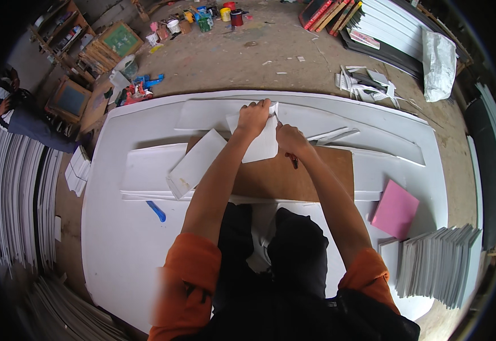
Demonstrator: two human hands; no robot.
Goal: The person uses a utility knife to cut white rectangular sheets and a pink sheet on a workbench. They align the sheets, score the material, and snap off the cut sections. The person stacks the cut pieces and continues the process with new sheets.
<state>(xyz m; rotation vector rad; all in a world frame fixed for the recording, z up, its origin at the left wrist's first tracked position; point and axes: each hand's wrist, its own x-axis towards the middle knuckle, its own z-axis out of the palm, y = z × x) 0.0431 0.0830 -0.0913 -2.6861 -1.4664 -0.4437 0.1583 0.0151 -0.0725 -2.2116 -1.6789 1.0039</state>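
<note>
My left hand [253, 119] is closed on the upper part of a white board piece [262, 145], which looks like foam board. In my right hand [291, 139] is a knife [292, 161]; its dark red handle end sticks out below the fist, and its thin tip meets the board's right edge beside my left hand. Beneath the piece lies a brown board [322, 176]. A white rectangular piece [198, 163] rests tilted left of my left forearm. Narrow white offcuts [339, 135] lie right of my right hand.
A large white sheet [111, 238] lies under everything. On it are a blue tool [156, 211], a pink pad [395, 209] and a stack of grey-white boards [438, 267] at right. Scraps [367, 85] and paint pots [204, 21] sit beyond; another person [29, 122] is at far left.
</note>
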